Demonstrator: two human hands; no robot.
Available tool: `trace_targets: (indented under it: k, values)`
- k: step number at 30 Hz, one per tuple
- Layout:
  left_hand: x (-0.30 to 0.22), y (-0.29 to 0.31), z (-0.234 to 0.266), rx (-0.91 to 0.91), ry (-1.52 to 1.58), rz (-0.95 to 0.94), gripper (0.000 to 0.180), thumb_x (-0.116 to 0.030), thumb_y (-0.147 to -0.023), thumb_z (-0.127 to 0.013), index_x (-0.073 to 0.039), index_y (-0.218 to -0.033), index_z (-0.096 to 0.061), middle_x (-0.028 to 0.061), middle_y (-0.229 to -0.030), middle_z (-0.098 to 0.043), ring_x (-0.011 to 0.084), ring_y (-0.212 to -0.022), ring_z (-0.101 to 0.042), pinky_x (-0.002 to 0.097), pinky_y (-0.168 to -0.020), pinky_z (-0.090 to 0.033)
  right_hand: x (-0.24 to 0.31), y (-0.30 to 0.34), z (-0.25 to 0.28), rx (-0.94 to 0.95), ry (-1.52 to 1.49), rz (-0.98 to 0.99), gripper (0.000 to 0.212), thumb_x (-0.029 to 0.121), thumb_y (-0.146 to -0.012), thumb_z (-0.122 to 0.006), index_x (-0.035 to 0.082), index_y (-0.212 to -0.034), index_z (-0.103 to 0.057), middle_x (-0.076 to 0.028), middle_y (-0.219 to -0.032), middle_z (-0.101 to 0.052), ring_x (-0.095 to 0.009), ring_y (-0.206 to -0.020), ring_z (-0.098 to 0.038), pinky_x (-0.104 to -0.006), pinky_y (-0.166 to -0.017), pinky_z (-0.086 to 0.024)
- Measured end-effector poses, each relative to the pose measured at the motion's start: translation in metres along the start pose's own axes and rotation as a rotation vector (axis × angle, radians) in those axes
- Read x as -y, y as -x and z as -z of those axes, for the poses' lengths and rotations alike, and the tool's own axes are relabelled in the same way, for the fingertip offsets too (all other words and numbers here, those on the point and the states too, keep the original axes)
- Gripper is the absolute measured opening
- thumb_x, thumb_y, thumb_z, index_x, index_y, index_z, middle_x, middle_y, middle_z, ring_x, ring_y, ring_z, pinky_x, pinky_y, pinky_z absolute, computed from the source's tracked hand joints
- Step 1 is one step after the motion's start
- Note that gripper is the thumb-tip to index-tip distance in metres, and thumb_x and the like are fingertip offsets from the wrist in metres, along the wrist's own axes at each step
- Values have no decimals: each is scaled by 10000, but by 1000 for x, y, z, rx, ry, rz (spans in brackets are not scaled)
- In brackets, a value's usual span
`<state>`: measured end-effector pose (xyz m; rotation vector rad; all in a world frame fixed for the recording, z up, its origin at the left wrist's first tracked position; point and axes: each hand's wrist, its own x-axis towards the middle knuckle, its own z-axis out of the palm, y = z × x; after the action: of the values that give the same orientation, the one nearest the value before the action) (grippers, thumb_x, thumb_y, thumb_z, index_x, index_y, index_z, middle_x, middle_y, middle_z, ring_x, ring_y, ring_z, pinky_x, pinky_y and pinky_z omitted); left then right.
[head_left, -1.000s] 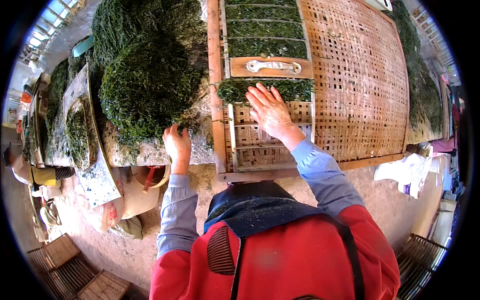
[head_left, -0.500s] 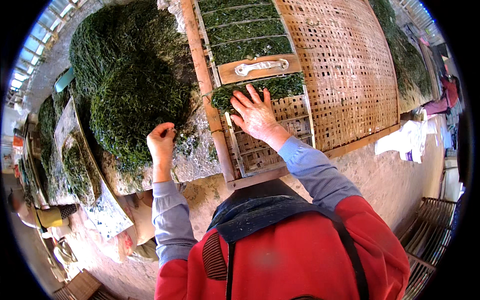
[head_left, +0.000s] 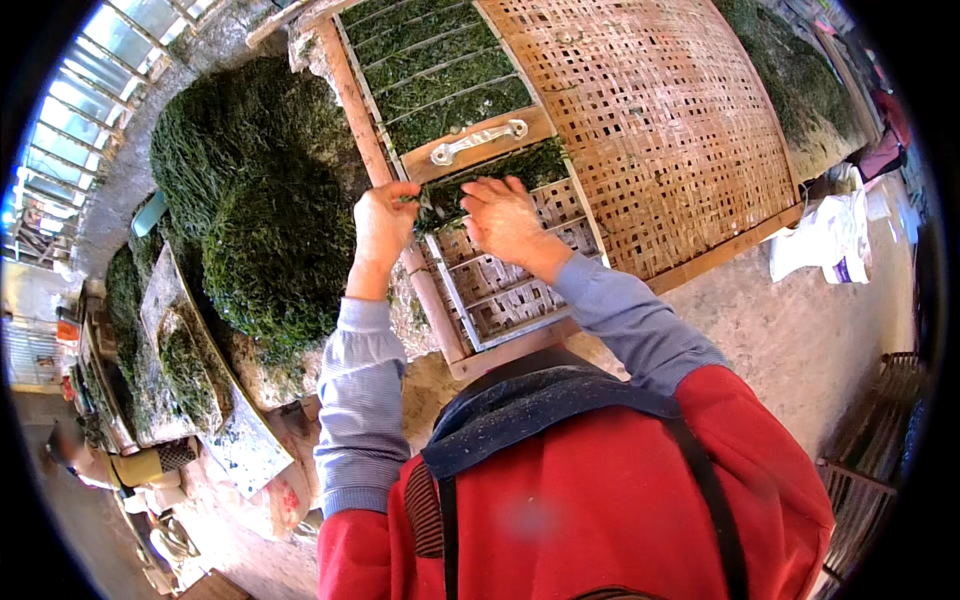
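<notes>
My left hand (head_left: 383, 232) is over the left rail of a wooden frame (head_left: 437, 300), thumb and fingertips pinched at the end of a strip of dark green seaweed (head_left: 535, 166). What lies between those fingertips is too small to make out. On the same strip rests my right hand (head_left: 508, 228), its fingers bent but apart, touching the seaweed's near edge. Just beyond both hands, a wooden board with a metal handle (head_left: 480, 143) lies across the frame. Thin pale slats (head_left: 452, 285) divide the frame, with seaweed filling the far sections and woven mat showing in the near ones.
A big heap of wet seaweed (head_left: 265, 235) lies left of the frame. A woven bamboo mat (head_left: 650, 130) spreads to the right, more seaweed (head_left: 785, 75) beyond it. A white bag (head_left: 822, 235) sits at the right. Another person (head_left: 95, 460) is at far left.
My left hand has moved from the seaweed heap up and right to the frame's edge. My right hand has gone from lying flat with spread fingers to bent fingers. The view has shifted.
</notes>
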<state>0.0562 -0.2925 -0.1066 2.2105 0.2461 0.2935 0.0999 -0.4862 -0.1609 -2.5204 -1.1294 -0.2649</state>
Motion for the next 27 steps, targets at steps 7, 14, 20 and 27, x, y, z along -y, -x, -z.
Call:
trace_targets:
  k: [7,14,20,27]
  values:
    - [55,16,-33,-126,-530,-146,639,10,-616,-655,-20,-1232,-486,178,-1340,-406,349,-1240,-376,383,-1051,-323,0,-1,-3,24,-67,299,473,213,-800,-610,53,-1234,-511,-129,-1385,-392,-251,-1327,-307,-449,-1088,-230]
    - [27,3,-33,-61,-465,-59,226,-81,-737,-560,-48,-948,-637,177,-949,-628,351,-945,-591,409,-813,-472,-3,-8,-16,292,5,242,549,330,-798,-612,85,-1270,-476,-102,-1397,-376,-249,-1338,-281,-496,-1082,-198]
    - [-18,-29,-65,232,-553,-285,202,-67,-803,-536,-57,-978,-637,165,-798,-650,274,-759,-645,366,-684,-513,-11,-11,-49,125,-97,292,508,314,-745,-648,143,-1208,-527,-87,-1271,-503,-271,-1257,-388,-489,-1053,-237]
    - [-66,-44,-26,213,365,-101,305,69,-801,-579,9,-1098,-609,74,-896,-664,113,-773,-626,232,-703,-529,-18,-9,-38,119,-52,255,332,189,-811,-531,147,-1138,-572,-46,-1071,-568,-222,-1113,-489,-463,-1052,-239]
